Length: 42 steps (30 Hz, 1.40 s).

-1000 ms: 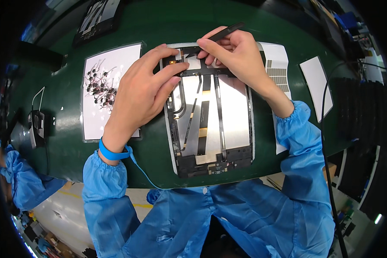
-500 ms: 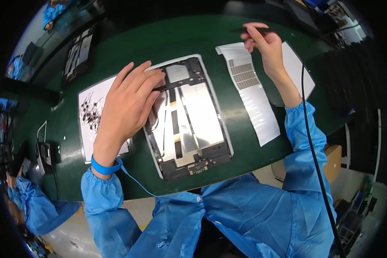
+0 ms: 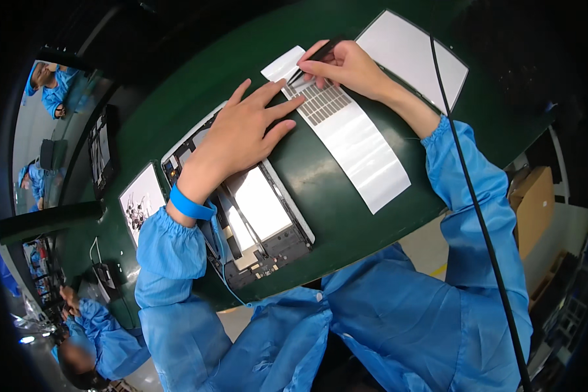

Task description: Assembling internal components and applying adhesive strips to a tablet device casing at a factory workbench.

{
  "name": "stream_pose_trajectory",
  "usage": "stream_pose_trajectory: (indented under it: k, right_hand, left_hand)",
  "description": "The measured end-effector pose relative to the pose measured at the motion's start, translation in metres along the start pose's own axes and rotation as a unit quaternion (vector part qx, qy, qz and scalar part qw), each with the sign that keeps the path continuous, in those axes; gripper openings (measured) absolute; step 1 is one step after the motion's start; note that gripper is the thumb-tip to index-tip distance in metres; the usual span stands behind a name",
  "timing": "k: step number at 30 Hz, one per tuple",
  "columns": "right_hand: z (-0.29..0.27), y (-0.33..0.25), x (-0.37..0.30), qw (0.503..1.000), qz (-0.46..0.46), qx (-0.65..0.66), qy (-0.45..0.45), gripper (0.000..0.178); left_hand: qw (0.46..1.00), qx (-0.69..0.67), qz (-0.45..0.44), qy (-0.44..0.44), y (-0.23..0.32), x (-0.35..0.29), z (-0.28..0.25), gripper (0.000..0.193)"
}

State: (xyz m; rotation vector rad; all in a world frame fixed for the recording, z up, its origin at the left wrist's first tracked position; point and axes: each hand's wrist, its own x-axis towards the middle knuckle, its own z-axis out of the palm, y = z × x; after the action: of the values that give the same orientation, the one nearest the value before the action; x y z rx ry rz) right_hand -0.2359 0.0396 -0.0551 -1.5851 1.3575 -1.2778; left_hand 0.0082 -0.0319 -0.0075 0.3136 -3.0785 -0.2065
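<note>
My right hand point(image 3: 356, 68) grips black tweezers point(image 3: 320, 53), their tips down at the top of a white backing sheet point(image 3: 369, 160). Rows of small grey stickers point(image 3: 323, 104) cover the sheet's upper part. My left hand point(image 3: 238, 134) is spread, its index and middle fingertips at the sheet's left edge beside the stickers. Beneath that hand and wrist lies an opened tablet point(image 3: 261, 202), its upper part mostly hidden. Silvery panels and dark strips show inside it. A blue wrist strap point(image 3: 189, 204) with a cord circles my left wrist.
A white board point(image 3: 411, 59) lies at the far right, crossed by a black cable point(image 3: 464, 170). Left of the tablet, a white sheet point(image 3: 149, 186) carries small dark wired parts. Another opened device point(image 3: 100, 153) stands farther left. A co-worker in blue point(image 3: 108, 340) sits lower left.
My right hand has brought the tweezers down to the sticker sheet. My left hand has moved from the tablet's upper left to the sheet's edge. The view has turned and shifted.
</note>
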Motion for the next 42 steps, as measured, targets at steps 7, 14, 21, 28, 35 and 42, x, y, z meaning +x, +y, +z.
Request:
stream_pose_trajectory:
  k: [7,14,21,28,35,42]
  right_hand:
    - [-0.003,-0.002,0.003,1.0,0.019,0.021,0.002,0.026]
    - [0.0,0.0,0.003,1.0,0.02,0.016,-0.01,0.026]
    - [-0.004,0.004,0.003,0.999,0.02,0.041,-0.004,0.026]
    - [-0.005,0.002,0.005,0.999,0.026,0.004,-0.018,0.025]
    - [0.0,-0.005,0.004,0.993,0.031,0.108,0.046,0.023]
    - [0.033,-0.041,0.021,0.975,0.031,0.21,0.059,0.026]
  left_hand:
    - [1.0,0.016,0.001,0.018,0.001,0.0,0.0,0.038]
    - [0.999,0.026,0.008,0.028,0.0,-0.003,0.004,0.038]
    - [0.998,0.036,0.016,0.041,-0.001,-0.002,0.008,0.038]
    - [0.998,0.033,0.008,0.049,-0.003,-0.001,0.012,0.038]
    - [0.996,0.011,0.009,0.09,-0.011,-0.008,0.016,0.036]
    - [0.969,-0.171,-0.066,0.163,-0.037,-0.068,-0.058,0.03]
